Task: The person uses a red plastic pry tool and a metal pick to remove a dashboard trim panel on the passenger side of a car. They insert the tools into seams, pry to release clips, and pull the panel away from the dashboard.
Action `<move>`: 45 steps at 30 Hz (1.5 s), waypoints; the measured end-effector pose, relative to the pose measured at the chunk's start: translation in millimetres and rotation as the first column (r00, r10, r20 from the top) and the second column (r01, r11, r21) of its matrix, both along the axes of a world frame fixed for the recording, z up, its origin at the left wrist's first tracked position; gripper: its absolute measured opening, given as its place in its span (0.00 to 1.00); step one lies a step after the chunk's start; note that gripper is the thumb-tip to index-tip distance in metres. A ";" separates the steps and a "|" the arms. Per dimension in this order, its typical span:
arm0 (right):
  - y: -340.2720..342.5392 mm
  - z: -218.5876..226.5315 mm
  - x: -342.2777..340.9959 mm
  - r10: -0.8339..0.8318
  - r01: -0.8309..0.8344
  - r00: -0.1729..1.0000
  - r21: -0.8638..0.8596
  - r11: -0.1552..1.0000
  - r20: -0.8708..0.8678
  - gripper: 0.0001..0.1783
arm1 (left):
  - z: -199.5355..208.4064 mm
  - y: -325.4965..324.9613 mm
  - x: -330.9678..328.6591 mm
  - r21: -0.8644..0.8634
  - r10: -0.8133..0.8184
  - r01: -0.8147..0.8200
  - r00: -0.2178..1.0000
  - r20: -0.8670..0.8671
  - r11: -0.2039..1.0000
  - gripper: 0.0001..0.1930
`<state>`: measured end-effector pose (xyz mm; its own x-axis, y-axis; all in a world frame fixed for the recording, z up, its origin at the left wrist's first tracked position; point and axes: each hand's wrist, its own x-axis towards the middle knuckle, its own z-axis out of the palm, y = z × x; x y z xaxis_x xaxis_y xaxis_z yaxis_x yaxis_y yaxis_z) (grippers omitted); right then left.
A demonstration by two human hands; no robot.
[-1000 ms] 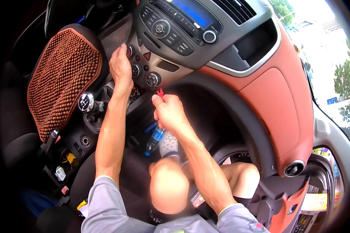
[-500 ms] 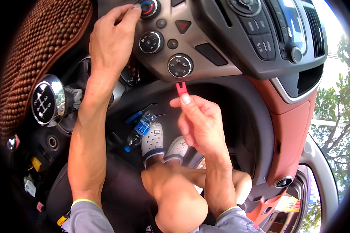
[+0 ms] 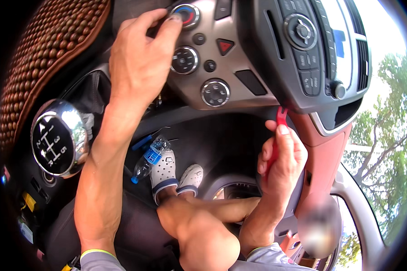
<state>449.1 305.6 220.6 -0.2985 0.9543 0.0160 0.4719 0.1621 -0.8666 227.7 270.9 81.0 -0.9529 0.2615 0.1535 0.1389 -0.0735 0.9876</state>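
Observation:
My left hand reaches up to the grey centre console panel. Its thumb and fingers are at the round temperature knob with blue and red marks, the thumb touching the rim. Below that knob sit two more round dials and a red triangle button. In my right hand is a red pry tool with a notched tip, gripped between thumb and curled fingers. That tip points up at the lower edge of the console, near the right corner; whether it touches is hard to tell.
A chrome-rimmed gear knob stands at the left beside a seat with a wooden bead cover. In the footwell lie a plastic bottle and a blue-handled tool, next to white clogs. The reddish-brown dash trim is at right.
My right hand has carried the pry tool rightward along the console's lower edge. My left hand remains at the temperature knob. The whole view has shifted slightly.

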 end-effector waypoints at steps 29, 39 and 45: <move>10.4 -31.5 6.8 0.074 -0.182 0.976 0.582 0.793 0.205 0.09 | -14.7 -7.7 -0.2 0.184 -0.135 0.089 0.957 0.257 0.979 0.23; 14.2 2.1 32.0 0.182 -0.299 0.947 0.513 0.804 0.266 0.10 | -14.8 -6.6 5.1 0.192 -0.130 0.077 0.950 0.283 0.978 0.24; 11.3 56.2 39.7 0.091 -0.143 0.984 0.372 0.917 0.154 0.12 | -14.7 -9.7 15.8 0.250 -0.128 0.025 0.907 0.402 0.968 0.26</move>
